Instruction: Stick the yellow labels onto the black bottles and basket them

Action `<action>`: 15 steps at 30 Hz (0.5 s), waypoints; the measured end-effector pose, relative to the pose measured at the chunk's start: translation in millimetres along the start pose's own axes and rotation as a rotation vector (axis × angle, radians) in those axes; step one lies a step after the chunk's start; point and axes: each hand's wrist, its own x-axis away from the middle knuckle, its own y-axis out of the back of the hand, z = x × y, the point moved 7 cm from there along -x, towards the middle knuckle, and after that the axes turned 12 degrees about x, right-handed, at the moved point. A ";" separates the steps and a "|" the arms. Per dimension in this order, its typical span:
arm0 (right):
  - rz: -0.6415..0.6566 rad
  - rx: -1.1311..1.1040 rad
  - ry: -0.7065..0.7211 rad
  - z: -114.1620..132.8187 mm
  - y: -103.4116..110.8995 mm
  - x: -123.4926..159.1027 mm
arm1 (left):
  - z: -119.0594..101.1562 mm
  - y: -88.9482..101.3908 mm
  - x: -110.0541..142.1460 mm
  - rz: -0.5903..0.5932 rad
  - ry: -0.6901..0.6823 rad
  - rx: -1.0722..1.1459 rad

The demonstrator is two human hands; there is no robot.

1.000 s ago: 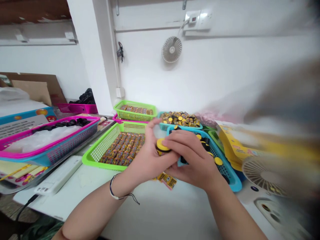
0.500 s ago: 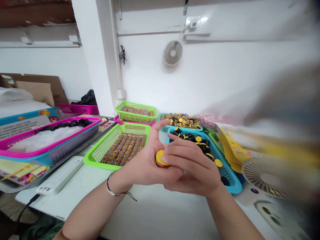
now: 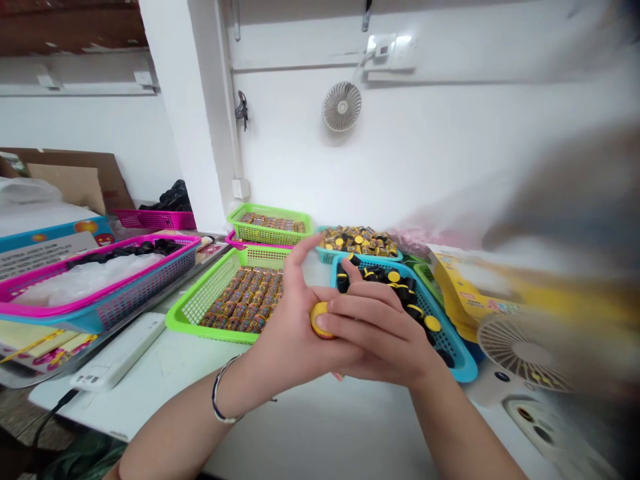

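Both hands meet over the white table, closed around a small container with a round yellow cap [image 3: 321, 320]. My left hand [image 3: 293, 320] wraps it from the left, its index finger raised. The fingers of my right hand [image 3: 377, 330] press on the yellow cap from the right; most of the container's body is hidden between the palms. Just behind my left hand is a green basket [image 3: 185, 317] with rows of small labelled containers [image 3: 245, 298]. Beyond my right hand stands a blue basket [image 3: 465, 370] of loose black pieces with yellow ends [image 3: 400, 290].
A second blue basket [image 3: 327, 255] of loose containers and another green basket [image 3: 270, 233] stand at the back. On the left are a pink-and-blue basket [image 3: 125, 290] and a white power bank [image 3: 123, 350]. A fan [image 3: 523, 350] and a phone [image 3: 543, 427] lie at the right.
My hands have turned slightly around the container, and the yellow cap now faces me more. The left wrist has rotated a little. The baskets stay as they were.
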 end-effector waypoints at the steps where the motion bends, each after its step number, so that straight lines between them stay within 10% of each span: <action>1: -0.026 -0.026 -0.027 -1.1 0.9 -1.2 | 2.5 -1.2 -0.8 0.024 0.004 0.068; 7: -0.092 -0.192 -0.195 -8.1 -0.1 -3.8 | 23.7 -14.2 -1.8 0.329 0.203 0.457; 15: -0.076 -0.048 -0.074 1.5 7.0 -6.4 | 10.2 -3.8 1.4 0.149 0.135 0.167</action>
